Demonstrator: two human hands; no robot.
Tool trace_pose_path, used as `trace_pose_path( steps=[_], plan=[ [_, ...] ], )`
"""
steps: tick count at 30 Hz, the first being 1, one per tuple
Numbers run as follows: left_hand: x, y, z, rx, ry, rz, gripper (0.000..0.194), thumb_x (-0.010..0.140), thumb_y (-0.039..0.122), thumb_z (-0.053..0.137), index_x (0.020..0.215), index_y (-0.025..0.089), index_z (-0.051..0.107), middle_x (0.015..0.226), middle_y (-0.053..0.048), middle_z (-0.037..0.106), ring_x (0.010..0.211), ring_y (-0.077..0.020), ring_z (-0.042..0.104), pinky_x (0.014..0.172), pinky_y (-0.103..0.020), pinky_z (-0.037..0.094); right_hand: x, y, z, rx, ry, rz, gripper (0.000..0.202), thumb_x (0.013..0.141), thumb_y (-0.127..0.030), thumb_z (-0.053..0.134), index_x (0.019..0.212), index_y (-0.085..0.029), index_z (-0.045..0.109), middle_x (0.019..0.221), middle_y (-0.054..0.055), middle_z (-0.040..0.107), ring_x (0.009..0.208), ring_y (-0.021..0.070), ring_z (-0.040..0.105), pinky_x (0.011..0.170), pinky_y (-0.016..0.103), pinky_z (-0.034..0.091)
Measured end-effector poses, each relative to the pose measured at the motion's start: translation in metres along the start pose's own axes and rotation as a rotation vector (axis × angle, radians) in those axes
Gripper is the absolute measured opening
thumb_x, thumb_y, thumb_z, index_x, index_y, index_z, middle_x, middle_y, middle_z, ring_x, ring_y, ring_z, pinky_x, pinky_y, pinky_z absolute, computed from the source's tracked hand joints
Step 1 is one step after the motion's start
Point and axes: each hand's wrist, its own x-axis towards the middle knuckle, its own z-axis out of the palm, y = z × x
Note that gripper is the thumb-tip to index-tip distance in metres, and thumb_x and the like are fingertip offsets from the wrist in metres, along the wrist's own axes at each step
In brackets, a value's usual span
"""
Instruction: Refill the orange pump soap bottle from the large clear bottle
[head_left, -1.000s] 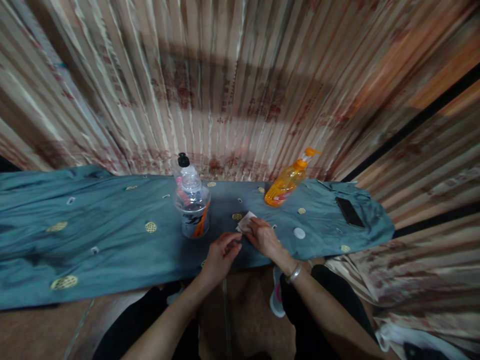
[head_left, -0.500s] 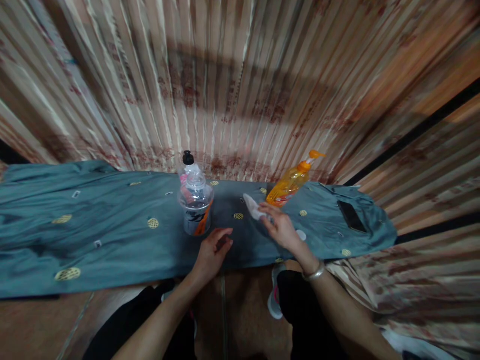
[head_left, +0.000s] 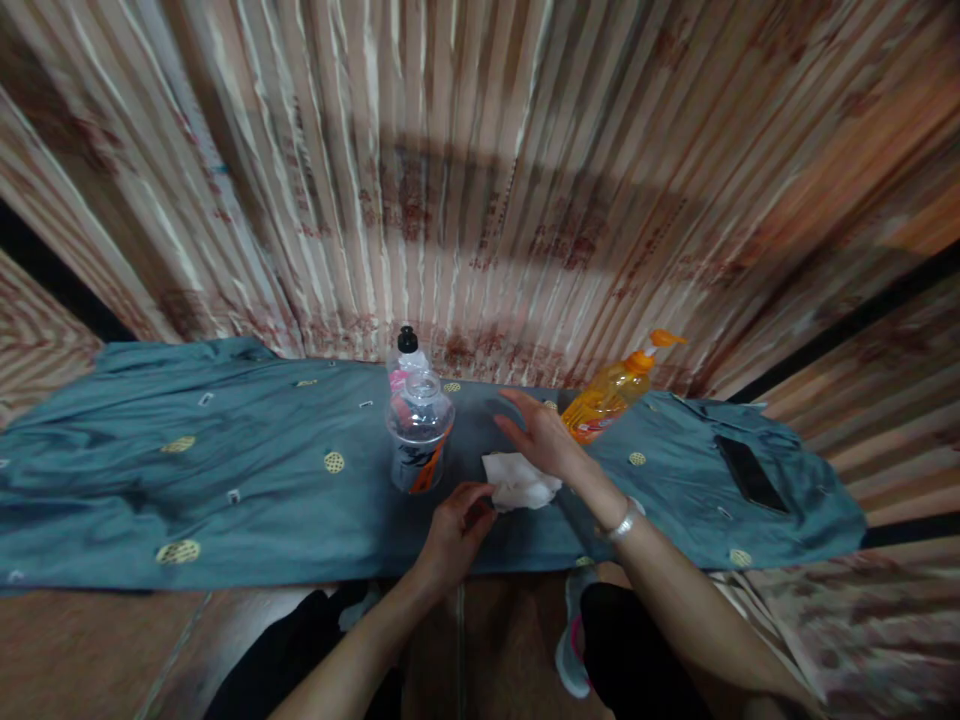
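Note:
A white tissue (head_left: 521,484) lies spread above the green cloth, low in the middle. My left hand (head_left: 456,535) has its thumb and forefinger pinched at the tissue's near left corner. Just beyond it my right hand (head_left: 546,436) hovers open, fingers stretched to the left, holding nothing. To the left stands a clear plastic cup with a domed lid (head_left: 420,435), with a grey and orange print. Behind that cup rises a clear bottle with a black cap (head_left: 407,342), partly hidden. An orange pump bottle (head_left: 606,398) leans to the right beside my right hand.
A black phone (head_left: 750,473) lies at the right end of the patterned green cloth (head_left: 277,510). A pleated curtain (head_left: 465,200) hangs behind the surface. Below the near edge are my legs and the tiled floor (head_left: 487,640).
My right hand has let go of the tissue and opened. The tissue is now spread flatter, and my left hand has come to its corner. The view has shifted slightly.

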Motion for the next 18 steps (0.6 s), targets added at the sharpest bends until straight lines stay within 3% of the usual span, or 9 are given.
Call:
trace_pose_path(
  steps=[2,5,8,11,14,18],
  plan=[
    [0.001,0.001,0.004,-0.003,0.004,-0.007,0.031,0.091,0.023,0.075,0.119,0.025,0.088,0.117,-0.009,0.086,0.093,-0.0217,0.08,0.084,-0.033,0.066,0.055,-0.017,0.008,0.151,0.036,-0.007,0.057,0.106,-0.042,0.08,0.158,-0.022,0.07,0.156,0.017,0.078,0.149,0.0351,0.074,0.128,0.052,0.058],
    [0.002,0.001,0.009,-0.005,0.012,-0.021,0.031,0.092,0.02,0.073,0.119,0.024,0.088,0.117,-0.009,0.085,0.092,-0.0216,0.08,0.081,-0.032,0.065,0.13,-0.042,0.03,0.391,-0.023,0.069,0.082,0.096,-0.038,0.094,0.167,-0.016,0.059,0.161,0.022,0.073,0.153,0.0343,0.071,0.129,0.05,0.056],
    [0.001,0.0,0.011,-0.001,0.015,-0.028,0.033,0.089,0.015,0.072,0.117,0.024,0.088,0.115,-0.009,0.085,0.091,-0.0215,0.08,0.078,-0.031,0.063,0.176,-0.06,0.054,0.463,-0.118,0.094,0.111,0.072,-0.038,0.112,0.166,-0.012,0.059,0.163,0.026,0.069,0.156,0.0382,0.066,0.131,0.052,0.054],
    [0.0,-0.001,0.012,0.004,0.01,-0.028,0.034,0.088,0.014,0.073,0.117,0.025,0.088,0.115,-0.009,0.085,0.09,-0.0216,0.079,0.077,-0.031,0.062,0.189,-0.069,0.072,0.482,-0.214,0.052,0.103,0.061,-0.037,0.116,0.15,-0.009,0.071,0.14,0.02,0.083,0.138,0.0369,0.077,0.122,0.05,0.06],
    [0.0,-0.001,0.011,0.005,0.0,-0.033,0.033,0.089,0.016,0.075,0.118,0.026,0.088,0.115,-0.008,0.084,0.089,-0.0212,0.079,0.076,-0.031,0.062,0.184,-0.068,0.08,0.484,-0.23,0.023,0.075,0.066,-0.041,0.112,0.129,-0.014,0.081,0.107,0.007,0.087,0.111,0.0315,0.083,0.104,0.045,0.068],
    [0.0,-0.001,0.012,0.0,-0.006,-0.03,0.033,0.092,0.015,0.074,0.122,0.023,0.086,0.115,-0.009,0.082,0.09,-0.0209,0.079,0.078,-0.032,0.064,0.164,-0.053,0.06,0.434,-0.13,0.039,0.05,0.074,-0.045,0.106,0.106,-0.015,0.082,0.096,0.005,0.085,0.102,0.0302,0.081,0.099,0.043,0.065]
  ],
)
